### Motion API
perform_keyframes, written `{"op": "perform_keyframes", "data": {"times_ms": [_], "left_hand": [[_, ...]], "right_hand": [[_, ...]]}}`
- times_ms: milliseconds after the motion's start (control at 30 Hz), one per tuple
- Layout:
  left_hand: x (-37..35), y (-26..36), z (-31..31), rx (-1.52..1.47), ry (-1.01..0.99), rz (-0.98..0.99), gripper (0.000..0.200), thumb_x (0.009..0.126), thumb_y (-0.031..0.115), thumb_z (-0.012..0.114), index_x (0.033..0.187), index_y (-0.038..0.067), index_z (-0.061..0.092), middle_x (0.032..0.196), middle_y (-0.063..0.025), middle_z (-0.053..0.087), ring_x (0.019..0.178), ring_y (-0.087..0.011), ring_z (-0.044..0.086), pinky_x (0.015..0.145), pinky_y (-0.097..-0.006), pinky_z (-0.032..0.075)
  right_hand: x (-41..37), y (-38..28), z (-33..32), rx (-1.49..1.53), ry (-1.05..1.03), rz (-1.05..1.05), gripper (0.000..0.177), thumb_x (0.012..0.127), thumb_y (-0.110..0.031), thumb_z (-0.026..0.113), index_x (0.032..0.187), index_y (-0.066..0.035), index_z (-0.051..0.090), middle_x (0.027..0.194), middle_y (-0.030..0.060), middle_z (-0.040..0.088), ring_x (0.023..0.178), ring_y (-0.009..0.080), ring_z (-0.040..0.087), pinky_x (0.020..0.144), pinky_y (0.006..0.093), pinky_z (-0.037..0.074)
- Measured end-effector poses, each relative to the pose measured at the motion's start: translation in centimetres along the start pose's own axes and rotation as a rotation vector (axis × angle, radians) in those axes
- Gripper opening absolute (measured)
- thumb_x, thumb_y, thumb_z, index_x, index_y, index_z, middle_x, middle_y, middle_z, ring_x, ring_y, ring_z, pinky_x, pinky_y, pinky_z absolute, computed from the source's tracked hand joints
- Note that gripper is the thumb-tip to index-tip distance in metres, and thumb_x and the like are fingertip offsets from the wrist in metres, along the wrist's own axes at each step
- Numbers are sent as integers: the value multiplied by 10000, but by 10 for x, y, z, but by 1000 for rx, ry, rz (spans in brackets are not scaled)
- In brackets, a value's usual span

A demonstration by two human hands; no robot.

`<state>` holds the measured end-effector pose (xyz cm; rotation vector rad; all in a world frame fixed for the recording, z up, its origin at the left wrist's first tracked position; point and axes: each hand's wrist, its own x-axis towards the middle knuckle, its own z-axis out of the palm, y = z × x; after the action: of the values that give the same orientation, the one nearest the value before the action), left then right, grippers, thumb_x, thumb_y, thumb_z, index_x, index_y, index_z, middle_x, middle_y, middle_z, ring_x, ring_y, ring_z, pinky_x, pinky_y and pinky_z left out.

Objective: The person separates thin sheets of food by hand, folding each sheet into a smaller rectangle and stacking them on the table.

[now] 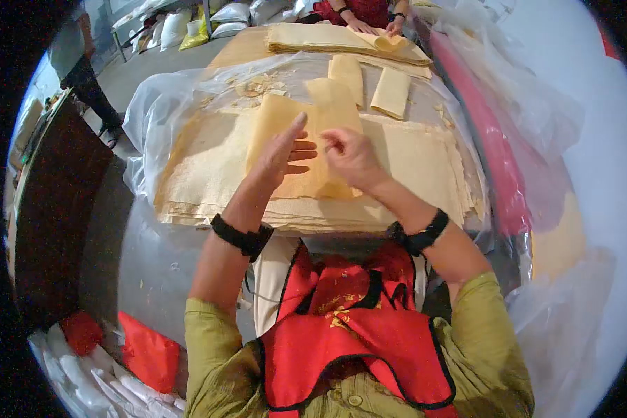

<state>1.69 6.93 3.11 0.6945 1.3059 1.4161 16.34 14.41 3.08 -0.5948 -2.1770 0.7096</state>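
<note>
Near the middle of the table, my left hand is over a folded yellow sheet, its fingers stretched out and apart. Just to its right, my right hand has its fingers curled in a pinch over the same sheet's right part; whatever they hold, if anything, is too small to make out. Under the folded sheet lies a wide stack of pale yellow sheets. Beyond my hands are two folded strips, one upright behind the sheet and another farther right.
Across the table, a co-worker's hands touch another stack of sheets. Clear plastic drapes the left edge, with scraps nearby. Pink plastic runs along the right. A person stands at the far left.
</note>
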Motion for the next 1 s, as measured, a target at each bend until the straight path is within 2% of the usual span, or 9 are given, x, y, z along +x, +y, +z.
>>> {"op": "perform_keyframes", "data": {"times_ms": [133, 267, 367, 467, 567, 767, 867, 933, 1000], "left_hand": [[22, -1, -21, 127, 32, 62, 294, 716, 286, 617, 784, 3, 574, 732, -96, 591, 634, -192, 574, 562, -333, 475], [52, -23, -55, 377, 227, 281, 112, 725, 102, 594, 718, -8, 573, 608, -72, 565, 523, -154, 549, 472, -296, 456], [72, -35, -74, 587, 310, 144, 146, 671, 158, 607, 710, 18, 598, 669, -105, 611, 566, -219, 585, 518, -330, 472], [50, -22, -60, 1331, 588, 332, 227, 649, 224, 647, 741, 22, 598, 738, -137, 620, 678, -272, 600, 609, -394, 474], [36, -27, -67, 1403, 758, 595, 304, 643, 270, 660, 806, 23, 593, 793, -146, 619, 771, -292, 592, 679, -434, 453], [42, -14, -76, 1147, 405, 191, 347, 655, 207, 646, 922, -1, 572, 836, -145, 618, 740, -291, 598, 640, -383, 472], [36, -27, -76, 443, 110, 30, 322, 668, 156, 631, 912, -44, 566, 829, -119, 609, 703, -231, 593, 608, -337, 478], [27, -34, -70, 299, 34, 14, 324, 677, 132, 618, 920, -72, 555, 818, -115, 598, 687, -200, 583, 591, -320, 475], [22, -35, -66, 228, -4, 7, 347, 691, 145, 616, 951, -75, 547, 816, -112, 593, 675, -185, 578, 576, -307, 472]], "right_hand": [[2, -16, 37, 125, -169, -85, 175, 739, -126, 526, 861, -26, 600, 716, 172, 584, 681, 319, 582, 649, 363, 471], [18, -10, 20, -46, -91, -62, 368, 775, -265, 544, 1057, -29, 521, 949, 185, 549, 881, 318, 538, 777, 381, 426], [26, 13, 16, -493, -185, -97, 565, 796, -399, 512, 1201, -20, 404, 1204, 192, 414, 1109, 310, 404, 926, 429, 310], [12, 45, 34, -684, -408, 66, 660, 803, -493, 449, 1259, -31, 333, 1321, 200, 273, 1232, 331, 249, 985, 513, 193], [2, 60, 42, -660, -435, 109, 685, 798, -519, 432, 1266, -30, 330, 1340, 199, 241, 1262, 316, 195, 990, 541, 157], [-4, 63, 33, -636, -473, 148, 730, 771, -548, 447, 1271, -29, 327, 1345, 175, 248, 1268, 293, 190, 1002, 531, 134], [-14, 52, 12, -664, -569, 175, 732, 752, -545, 477, 1257, -32, 345, 1330, 158, 278, 1256, 291, 214, 996, 531, 145], [-12, 39, 0, -734, -703, 171, 719, 739, -537, 498, 1238, -37, 367, 1297, 152, 323, 1232, 299, 252, 982, 532, 168], [-14, 54, 11, -735, -431, -114, 677, 736, -513, 512, 1209, -43, 394, 1240, 150, 369, 1194, 303, 295, 961, 515, 207]]}}
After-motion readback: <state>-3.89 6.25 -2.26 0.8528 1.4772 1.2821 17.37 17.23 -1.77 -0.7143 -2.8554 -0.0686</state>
